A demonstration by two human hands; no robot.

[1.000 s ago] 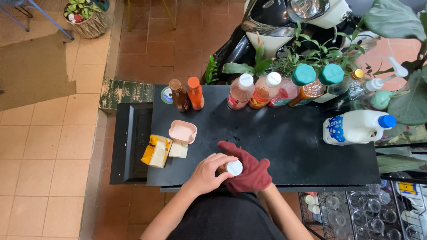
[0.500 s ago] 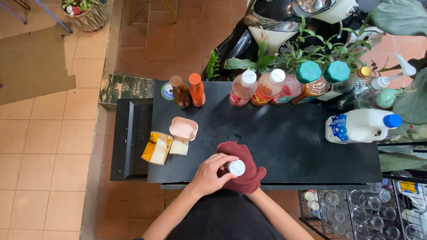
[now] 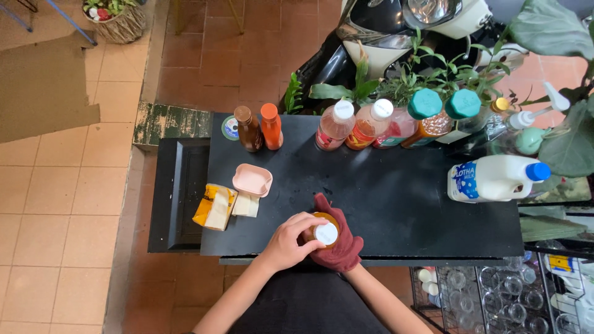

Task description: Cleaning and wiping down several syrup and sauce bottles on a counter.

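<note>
near the black table (image 3: 396, 204) front edge, both hands' fingers grip a white-capped bottle (image 3: 325, 233).

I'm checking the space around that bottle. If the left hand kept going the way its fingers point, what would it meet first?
The left hand points rightward and already rests on the white-capped bottle, so that comes first. Just behind it is the dark red cloth, wrapped around the bottle's far side; the hand under it is hidden.

Red cloth (image 3: 337, 244) bunched tighter round bottle (image 3: 323, 232) — hands closer.
</note>
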